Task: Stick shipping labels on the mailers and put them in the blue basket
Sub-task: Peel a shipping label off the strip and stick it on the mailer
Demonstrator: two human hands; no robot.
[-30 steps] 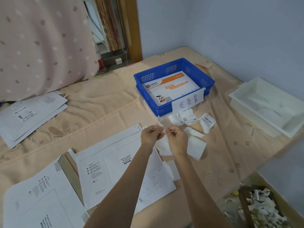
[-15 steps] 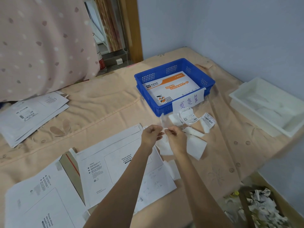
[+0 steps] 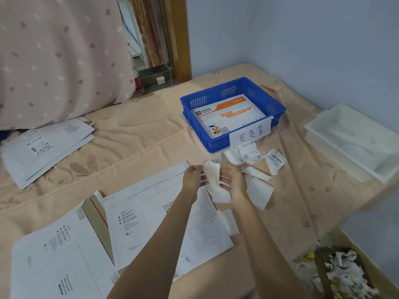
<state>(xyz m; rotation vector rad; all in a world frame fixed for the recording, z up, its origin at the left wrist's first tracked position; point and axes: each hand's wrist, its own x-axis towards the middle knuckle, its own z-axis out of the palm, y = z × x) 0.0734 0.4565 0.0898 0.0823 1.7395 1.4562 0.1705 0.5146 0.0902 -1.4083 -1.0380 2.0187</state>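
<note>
My left hand [image 3: 192, 176] and my right hand [image 3: 234, 182] are close together above the bed, both holding a white shipping label [image 3: 212, 180] between them; it curls as it separates from its backing. Under my forearms lies a white mailer [image 3: 151, 212] with a printed waybill box. A second white mailer [image 3: 54, 260] lies at the lower left. The blue basket [image 3: 216, 145] stands beyond my hands with an orange-and-white mailer [image 3: 228, 114] inside. Several loose labels [image 3: 250, 155] lie in front of the basket.
A stack of labelled mailers [image 3: 43, 147] sits at the far left. A white tray [image 3: 349, 143] stands at the right edge of the bed. A bin of crumpled backing paper [image 3: 343, 275] is on the floor at the lower right. A sheet with handwriting [image 3: 203, 240] lies under my arms.
My hands have drawn slightly apart and the label between them has peeled open wider, now hanging in a longer curl.
</note>
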